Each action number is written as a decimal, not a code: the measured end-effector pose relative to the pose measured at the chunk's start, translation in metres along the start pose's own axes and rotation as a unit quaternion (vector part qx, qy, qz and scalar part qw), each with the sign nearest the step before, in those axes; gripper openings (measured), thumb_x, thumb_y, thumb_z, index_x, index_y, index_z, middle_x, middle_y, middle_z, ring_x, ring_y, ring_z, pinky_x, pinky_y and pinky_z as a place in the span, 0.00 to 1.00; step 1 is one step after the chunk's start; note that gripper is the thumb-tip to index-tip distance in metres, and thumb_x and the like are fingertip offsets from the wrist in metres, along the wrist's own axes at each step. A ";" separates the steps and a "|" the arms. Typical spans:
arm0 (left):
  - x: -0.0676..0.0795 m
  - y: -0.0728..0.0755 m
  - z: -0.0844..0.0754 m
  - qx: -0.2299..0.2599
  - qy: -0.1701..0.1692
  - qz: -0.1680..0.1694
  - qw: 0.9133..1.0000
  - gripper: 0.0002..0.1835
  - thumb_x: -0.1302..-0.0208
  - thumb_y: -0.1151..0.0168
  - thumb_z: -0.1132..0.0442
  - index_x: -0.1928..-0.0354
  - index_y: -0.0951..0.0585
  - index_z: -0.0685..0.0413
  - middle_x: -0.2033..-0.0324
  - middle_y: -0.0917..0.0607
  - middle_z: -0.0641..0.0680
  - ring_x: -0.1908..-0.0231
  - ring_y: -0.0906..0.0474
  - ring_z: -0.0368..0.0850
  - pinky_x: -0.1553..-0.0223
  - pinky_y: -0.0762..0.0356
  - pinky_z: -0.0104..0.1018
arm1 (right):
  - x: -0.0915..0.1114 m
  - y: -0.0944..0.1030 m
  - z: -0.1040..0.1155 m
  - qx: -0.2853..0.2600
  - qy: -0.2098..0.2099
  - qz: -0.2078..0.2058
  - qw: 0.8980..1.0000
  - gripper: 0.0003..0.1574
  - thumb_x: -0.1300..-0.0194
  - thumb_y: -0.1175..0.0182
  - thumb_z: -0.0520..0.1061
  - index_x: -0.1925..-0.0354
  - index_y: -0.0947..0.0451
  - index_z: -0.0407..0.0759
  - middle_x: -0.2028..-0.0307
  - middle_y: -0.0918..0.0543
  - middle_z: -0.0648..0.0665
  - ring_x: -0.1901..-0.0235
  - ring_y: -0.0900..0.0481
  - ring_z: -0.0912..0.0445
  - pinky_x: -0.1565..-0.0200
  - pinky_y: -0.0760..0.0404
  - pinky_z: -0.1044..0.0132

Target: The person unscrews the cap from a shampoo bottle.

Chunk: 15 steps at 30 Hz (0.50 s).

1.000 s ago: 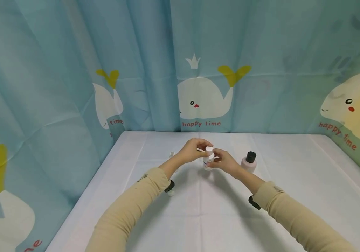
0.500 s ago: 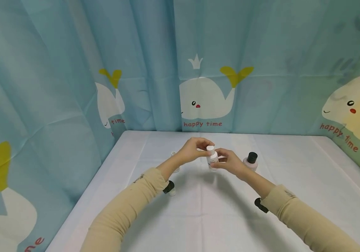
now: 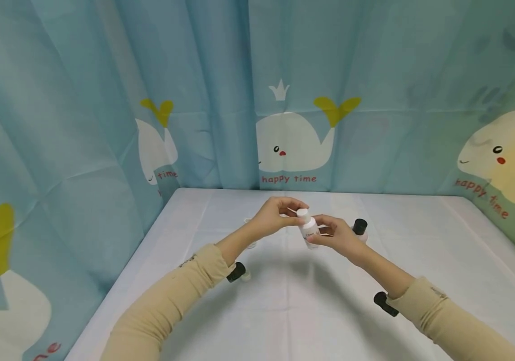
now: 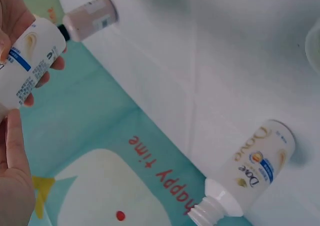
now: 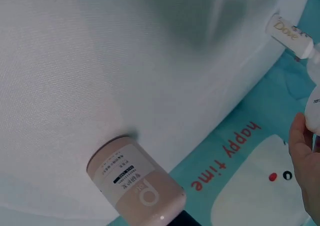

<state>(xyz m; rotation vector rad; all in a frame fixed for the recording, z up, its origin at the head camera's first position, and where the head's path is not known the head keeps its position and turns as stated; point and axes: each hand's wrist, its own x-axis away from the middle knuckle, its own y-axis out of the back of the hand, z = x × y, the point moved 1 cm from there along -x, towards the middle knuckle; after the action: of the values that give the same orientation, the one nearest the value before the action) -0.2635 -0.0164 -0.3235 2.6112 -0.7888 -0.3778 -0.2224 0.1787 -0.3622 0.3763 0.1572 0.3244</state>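
Observation:
A white bottle (image 3: 310,233) with a white cap (image 3: 303,213) is held tilted between both hands above the table. My left hand (image 3: 272,218) pinches the cap between thumb and fingers. My right hand (image 3: 339,238) grips the bottle's body from the right; in the left wrist view its fingers wrap behind the printed label (image 4: 35,60). Past my left wrist stands an uncapped white Dove bottle (image 4: 260,161) with a bare threaded neck, mostly hidden by the hand in the head view. Beyond my right hand is a pink bottle (image 5: 137,181) with a black cap (image 3: 359,226).
A black piece (image 3: 237,272) beside a small pale thing (image 3: 246,275) lies by my left sleeve. Another black piece (image 3: 385,303) lies by the right sleeve, partly covered. The white-covered table (image 3: 293,331) ends at a blue whale-print curtain (image 3: 221,100).
Both hands have moved the white bottle slightly to the right, and it has gone from upright to tilted. My right forearm has shifted right, covering more of the pink bottle.

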 end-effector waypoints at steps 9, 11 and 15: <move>0.014 -0.004 -0.010 0.031 -0.021 -0.018 0.999 0.17 0.42 0.34 0.65 0.50 0.20 0.59 0.54 0.17 0.57 0.62 0.21 0.39 0.60 0.19 0.31 | 0.016 0.003 0.011 -0.024 -0.002 0.007 1.000 0.31 0.40 0.36 0.44 0.41 0.31 0.32 0.50 0.22 0.38 0.59 0.19 0.60 0.56 0.19 0.64; 0.016 -0.003 -0.011 0.036 -0.027 -0.021 0.999 0.17 0.42 0.34 0.66 0.50 0.20 0.60 0.55 0.17 0.58 0.62 0.20 0.38 0.61 0.20 0.30 | 0.017 0.002 0.013 -0.024 0.002 0.007 1.000 0.31 0.40 0.36 0.43 0.41 0.30 0.32 0.51 0.22 0.40 0.60 0.19 0.61 0.57 0.19 0.64; 0.019 -0.002 -0.013 0.046 -0.032 -0.019 0.998 0.17 0.42 0.34 0.67 0.50 0.20 0.60 0.55 0.17 0.59 0.63 0.21 0.37 0.61 0.20 0.30 | 0.020 0.001 0.018 -0.019 0.007 0.013 1.000 0.30 0.39 0.36 0.43 0.41 0.30 0.33 0.50 0.22 0.41 0.59 0.20 0.60 0.58 0.19 0.65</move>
<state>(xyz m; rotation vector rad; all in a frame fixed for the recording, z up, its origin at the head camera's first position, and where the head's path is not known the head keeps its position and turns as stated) -0.2426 -0.0228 -0.3158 2.7148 -0.7955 -0.4478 -0.2002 0.1800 -0.3468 0.3384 0.1592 0.3546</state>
